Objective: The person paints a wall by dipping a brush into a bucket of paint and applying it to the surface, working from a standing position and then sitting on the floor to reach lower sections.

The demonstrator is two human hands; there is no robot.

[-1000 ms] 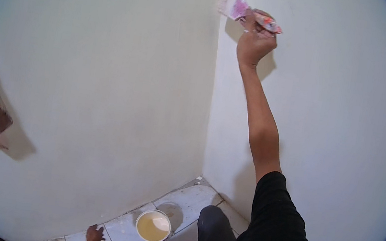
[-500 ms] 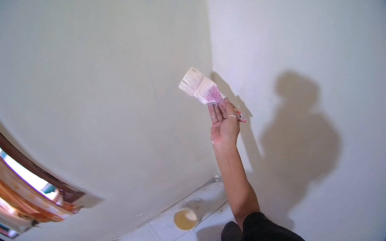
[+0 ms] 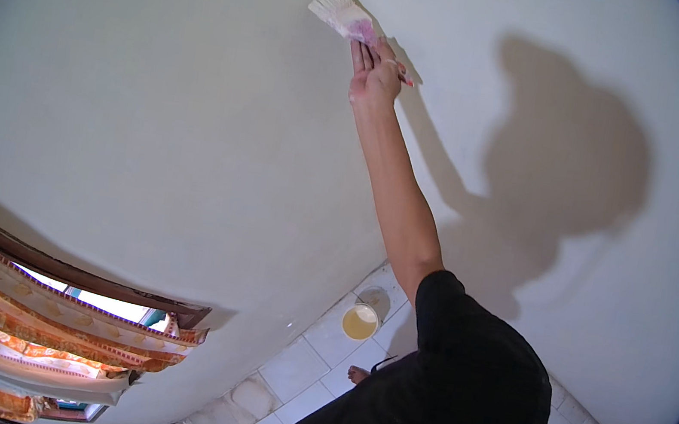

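From where I stand, the arm is what catches the eye: half a second ago the elbow was bent and the brush [image 3: 345,19] sat lower beside the corner; now the arm stretches out almost straight and the brush is well higher up. The right hand [image 3: 374,84] grips it by the handle, fingers closed lightly around it, palm partly turned to view. The left hand is out of sight, so I cannot tell what it is doing.

The brush's pale bristles lie over the left-hand wall [image 3: 170,119], right next to the corner, and look slightly fanned; whether they press on the surface I cannot make out. The handle end lies over the right-hand wall [image 3: 457,55], where a big soft shadow [image 3: 568,157] falls.

The view has swung too: more of the window's orange-and-white curtain [image 3: 37,326] has come in at lower left, and more of the tiled floor [image 3: 291,367] shows. The round tub [image 3: 369,313] of pale yellow liquid stands there near the wall's foot, well apart from the brush. To my eye, the brushwork has shifted to a higher stretch beside the corner, at a longer reach.
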